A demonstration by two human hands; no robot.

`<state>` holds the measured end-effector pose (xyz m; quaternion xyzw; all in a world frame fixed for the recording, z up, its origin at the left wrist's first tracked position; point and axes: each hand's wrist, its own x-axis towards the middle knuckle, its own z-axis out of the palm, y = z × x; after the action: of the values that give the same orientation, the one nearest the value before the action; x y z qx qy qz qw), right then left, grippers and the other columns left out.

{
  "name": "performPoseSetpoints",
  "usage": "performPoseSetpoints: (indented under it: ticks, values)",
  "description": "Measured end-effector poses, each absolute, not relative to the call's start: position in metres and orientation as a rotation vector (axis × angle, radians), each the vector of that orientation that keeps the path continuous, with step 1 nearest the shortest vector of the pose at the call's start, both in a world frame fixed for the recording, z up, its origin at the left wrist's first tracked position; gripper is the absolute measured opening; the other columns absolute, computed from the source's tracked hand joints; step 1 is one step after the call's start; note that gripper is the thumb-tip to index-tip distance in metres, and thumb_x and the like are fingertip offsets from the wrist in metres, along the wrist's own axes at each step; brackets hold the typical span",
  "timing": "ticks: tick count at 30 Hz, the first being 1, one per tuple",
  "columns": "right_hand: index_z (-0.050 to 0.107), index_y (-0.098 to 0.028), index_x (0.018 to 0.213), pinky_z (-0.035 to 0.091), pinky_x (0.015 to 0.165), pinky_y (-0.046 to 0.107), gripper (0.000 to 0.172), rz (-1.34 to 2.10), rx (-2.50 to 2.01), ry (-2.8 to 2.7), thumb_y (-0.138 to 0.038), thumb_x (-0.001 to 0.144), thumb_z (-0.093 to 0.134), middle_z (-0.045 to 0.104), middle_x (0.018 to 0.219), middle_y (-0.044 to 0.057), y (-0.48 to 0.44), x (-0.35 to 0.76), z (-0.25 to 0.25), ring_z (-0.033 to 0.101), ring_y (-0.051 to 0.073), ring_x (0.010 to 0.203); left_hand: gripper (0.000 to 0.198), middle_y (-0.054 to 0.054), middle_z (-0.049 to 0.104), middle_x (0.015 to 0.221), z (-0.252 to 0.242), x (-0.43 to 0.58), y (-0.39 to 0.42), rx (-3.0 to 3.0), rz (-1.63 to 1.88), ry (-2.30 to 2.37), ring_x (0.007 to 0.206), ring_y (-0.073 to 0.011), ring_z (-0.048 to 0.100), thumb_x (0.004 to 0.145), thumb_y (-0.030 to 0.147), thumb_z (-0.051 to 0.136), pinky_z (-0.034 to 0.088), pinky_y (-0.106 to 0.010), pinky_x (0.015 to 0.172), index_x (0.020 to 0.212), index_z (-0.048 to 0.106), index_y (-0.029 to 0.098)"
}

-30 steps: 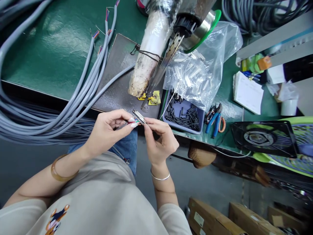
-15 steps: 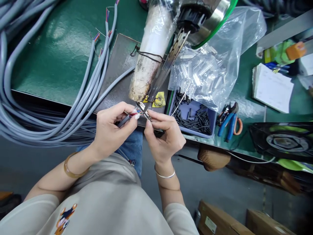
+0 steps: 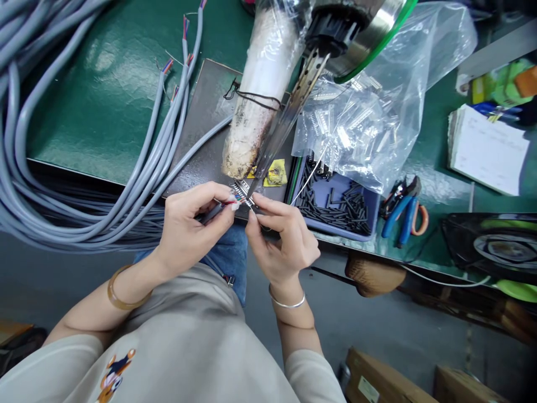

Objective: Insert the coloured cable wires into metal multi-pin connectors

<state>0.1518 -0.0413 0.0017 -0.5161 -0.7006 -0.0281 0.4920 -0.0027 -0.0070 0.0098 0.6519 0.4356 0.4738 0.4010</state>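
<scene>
My left hand [image 3: 195,226] is closed in a pinch on the stripped end of a grey cable [image 3: 212,212], whose coloured wires [image 3: 239,198] fan out past the fingertips. My right hand [image 3: 283,232] is closed on a thin silvery solder wire [image 3: 309,178], its short end pointing at those wires. Between both hands the tip of a fixed soldering iron [image 3: 279,134] comes down from above, close to the wire ends. Just behind the wires lies a small metal-pinned connector strip [image 3: 243,186]. Whether iron and wires touch is too small to tell.
A wrapped white tube [image 3: 254,106] with a scorched end hangs beside the iron. Right of it are a purple tray [image 3: 369,215] of black sleeves, a clear bag [image 3: 403,112] of connectors and blue-handled pliers [image 3: 405,215]. Grey cables [image 3: 142,184] loop along the left.
The view has shifted slightly, so the bench items sit further right. Both hands stay at the iron tip, with the coloured wires and solder wire only slightly shifted.
</scene>
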Motion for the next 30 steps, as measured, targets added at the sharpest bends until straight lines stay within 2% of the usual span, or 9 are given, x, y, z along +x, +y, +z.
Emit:
performPoseSetpoints:
  ticks: [4,9,15,23,30]
  values:
    - [0.061,-0.023,0.089,0.064,0.074,0.026,0.018,-0.025,-1.267,-1.673,-0.009,0.087,0.073,0.081,0.104,0.005,-0.0415,0.1521,0.0017,0.078,0.015,0.087,0.011,-0.003,0.076,0.089,0.0095,-0.0057,-0.0075,1.805,1.235,1.049,0.080,-0.0129,0.071,0.086,0.008,0.067,0.056,-0.023,0.072,0.091,0.070,0.017]
    - [0.061,-0.023,0.091,0.064,0.078,0.029,0.018,-0.016,-1.263,-1.671,-0.010,0.087,0.072,0.081,0.104,0.004,-0.0406,0.1512,0.0036,0.078,0.016,0.091,0.014,-0.007,0.077,0.095,0.0138,-0.0076,-0.0064,2.108,1.285,1.029,0.088,-0.0142,0.073,0.090,0.004,0.063,0.058,-0.024,0.083,0.090,0.070,0.016]
    - [0.063,-0.022,0.091,0.064,0.079,0.029,0.017,0.004,-1.253,-1.666,-0.009,0.087,0.072,0.080,0.103,0.004,-0.0376,0.1514,0.0030,0.078,0.015,0.092,0.013,-0.007,0.077,0.095,0.0138,-0.0077,-0.0053,2.165,1.279,1.058,0.088,-0.0137,0.074,0.090,0.004,0.063,0.058,-0.022,0.083,0.090,0.070,0.016]
    - [0.065,-0.024,0.093,0.065,0.079,0.031,0.017,-0.019,-1.246,-1.673,-0.011,0.086,0.074,0.080,0.102,0.004,-0.0342,0.1520,0.0065,0.078,0.017,0.090,0.016,-0.005,0.078,0.098,0.0171,-0.0089,-0.0038,2.127,1.261,1.071,0.089,-0.0153,0.073,0.090,0.008,0.062,0.058,-0.026,0.086,0.093,0.072,0.019]
    - [0.061,-0.023,0.094,0.065,0.075,0.026,0.016,-0.069,-1.268,-1.820,-0.011,0.090,0.070,0.081,0.103,0.007,-0.0419,0.1542,0.0045,0.079,0.016,0.090,0.017,-0.005,0.078,0.092,0.0145,-0.0102,-0.0048,2.094,1.111,1.071,0.085,-0.0145,0.072,0.092,0.010,0.057,0.056,-0.025,0.080,0.088,0.071,0.019]
